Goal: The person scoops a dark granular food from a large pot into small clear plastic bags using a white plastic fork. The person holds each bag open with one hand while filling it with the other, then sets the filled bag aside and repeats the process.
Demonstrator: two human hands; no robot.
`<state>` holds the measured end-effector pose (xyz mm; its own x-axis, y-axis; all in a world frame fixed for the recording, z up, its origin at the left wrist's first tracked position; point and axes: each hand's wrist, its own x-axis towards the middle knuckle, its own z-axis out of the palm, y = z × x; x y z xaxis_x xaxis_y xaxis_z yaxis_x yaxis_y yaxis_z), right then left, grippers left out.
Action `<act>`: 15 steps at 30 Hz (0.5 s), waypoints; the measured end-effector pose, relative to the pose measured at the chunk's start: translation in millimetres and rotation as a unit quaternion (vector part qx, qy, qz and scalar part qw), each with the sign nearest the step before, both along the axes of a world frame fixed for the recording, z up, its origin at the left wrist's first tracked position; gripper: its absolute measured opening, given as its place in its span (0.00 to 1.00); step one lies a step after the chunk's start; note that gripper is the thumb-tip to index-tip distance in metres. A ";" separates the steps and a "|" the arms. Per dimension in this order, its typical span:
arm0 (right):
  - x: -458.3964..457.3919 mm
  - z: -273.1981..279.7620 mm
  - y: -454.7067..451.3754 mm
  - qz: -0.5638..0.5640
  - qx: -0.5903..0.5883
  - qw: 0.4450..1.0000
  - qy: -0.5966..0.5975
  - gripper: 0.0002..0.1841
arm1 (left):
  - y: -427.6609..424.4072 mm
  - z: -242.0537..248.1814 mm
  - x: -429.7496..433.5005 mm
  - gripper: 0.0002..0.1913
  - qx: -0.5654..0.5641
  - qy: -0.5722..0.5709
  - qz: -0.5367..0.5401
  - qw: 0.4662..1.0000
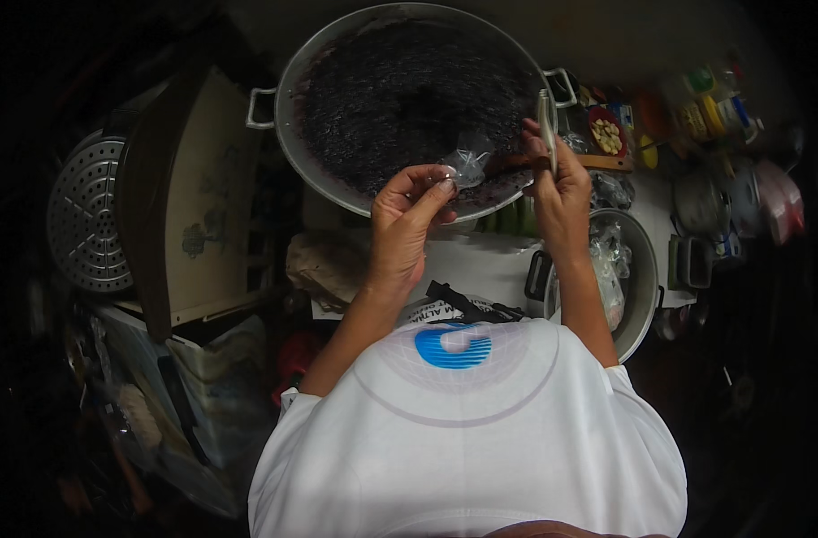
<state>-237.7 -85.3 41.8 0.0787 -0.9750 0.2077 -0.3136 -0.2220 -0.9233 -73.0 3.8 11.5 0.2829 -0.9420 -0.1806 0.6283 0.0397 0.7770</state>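
Note:
A wide metal pan [289,144] with two loop handles holds a dark purple, wet-looking mass [409,87]. Above its near rim, my left hand [412,195] pinches a small clear plastic bag [470,160] between thumb and fingers. My right hand [562,181] is at the pan's right side, gripping a slim metal utensil [544,114] that points up and away from me; its far end looks narrow, and I cannot tell its kind. Behind that hand, a flat wooden handle [604,163] crosses the rim, its other part reaching into the dark mass.
At right stands a metal pot [641,269] holding plastic bags. Beyond it are a red bowl of pale pieces [607,136] and blurred containers [711,114]. A brown paper bag [328,269] lies left of my forearm. Farther left are a cabinet [207,195] and a perforated steamer plate [89,218].

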 end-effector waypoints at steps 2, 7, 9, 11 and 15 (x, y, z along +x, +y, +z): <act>2.9 29.7 9.0 0.049 0.065 0.997 -0.004 0.12 | -0.1 5.7 1.7 0.07 -0.002 -0.050 0.024 0.998; 19.9 26.1 15.9 0.222 0.161 0.960 -0.065 0.15 | 4.0 9.8 4.0 0.13 -0.056 -0.275 0.017 0.960; 19.4 21.0 9.8 0.238 0.197 0.943 -0.126 0.16 | 11.3 21.4 7.1 0.19 -0.099 -0.320 0.001 0.942; 14.7 20.3 3.8 0.262 0.233 0.915 -0.198 0.16 | 16.7 31.5 18.5 0.29 -0.097 -0.122 0.002 0.988; 19.0 24.6 5.0 0.305 0.324 0.860 -0.249 0.15 | 4.0 22.9 33.5 0.31 -0.023 -0.060 0.009 0.998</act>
<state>-218.7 -80.3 66.3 0.6751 -0.7079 -0.2076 0.1494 0.4067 -0.9013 -39.6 7.7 34.4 0.3175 -0.9430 -0.1003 0.5299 0.0887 0.8434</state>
